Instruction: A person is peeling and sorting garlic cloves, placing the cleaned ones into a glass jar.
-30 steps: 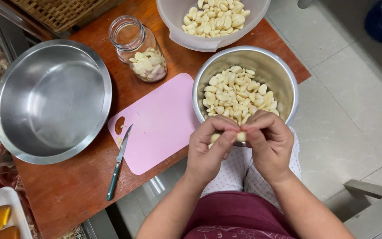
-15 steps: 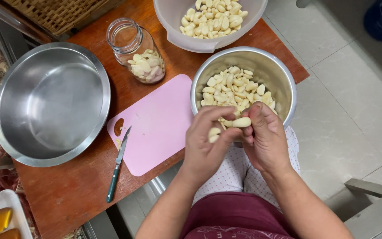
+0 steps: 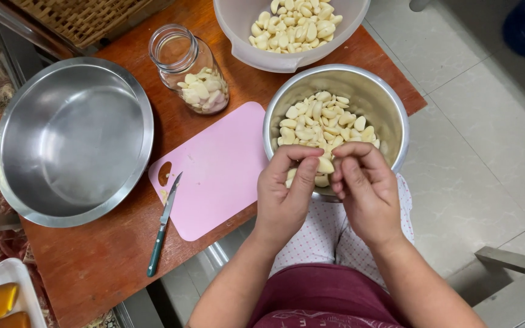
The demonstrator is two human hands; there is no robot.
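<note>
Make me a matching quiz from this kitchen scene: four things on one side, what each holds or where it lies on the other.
1. glass jar
2. big steel bowl
3. knife
4. garlic clove

a. holds nothing
b. pinched between left hand and right hand
c. partly filled with peeled garlic
d. lies at the pink board's left edge

Pairs: 1-c, 2-a, 3-d, 4-b

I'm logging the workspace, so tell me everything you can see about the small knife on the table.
The knife is a small paring knife with a slim, pointed steel blade and a dark green handle. It lies flat on the wooden table, handle toward the near edge. Its blade tip rests on the left edge of the pink cutting board, just below the board's hanging hole. Neither hand touches it.
</note>
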